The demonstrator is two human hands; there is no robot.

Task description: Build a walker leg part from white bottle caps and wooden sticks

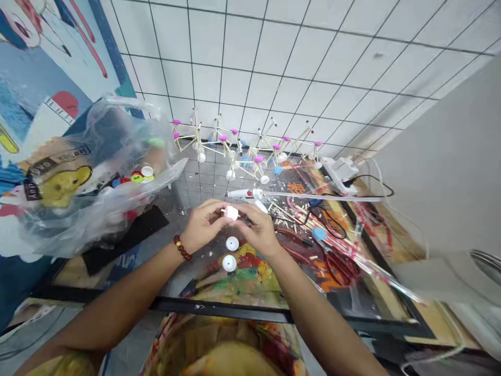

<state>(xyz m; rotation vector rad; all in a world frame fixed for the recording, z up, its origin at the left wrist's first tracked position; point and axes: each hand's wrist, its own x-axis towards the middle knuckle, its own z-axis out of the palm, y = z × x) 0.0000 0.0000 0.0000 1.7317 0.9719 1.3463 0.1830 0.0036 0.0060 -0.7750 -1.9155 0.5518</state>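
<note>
Between the fingertips of both hands is a small white bottle cap, partly covered by the fingers. My left hand, with a beaded bracelet at its wrist, pinches the cap from the left. My right hand pinches it from the right. Just below the hands, two more white caps lie on the glossy tabletop, one in front of the other. A white glue gun rests right behind the fingers, with a long clear glue stick running out of it to the right.
Several stick figures with pink, white and blue caps stand along the tiled wall. At left sags a clear plastic bag of coloured caps. Bundled sticks, red-handled pliers, a power strip and cables occupy the right side.
</note>
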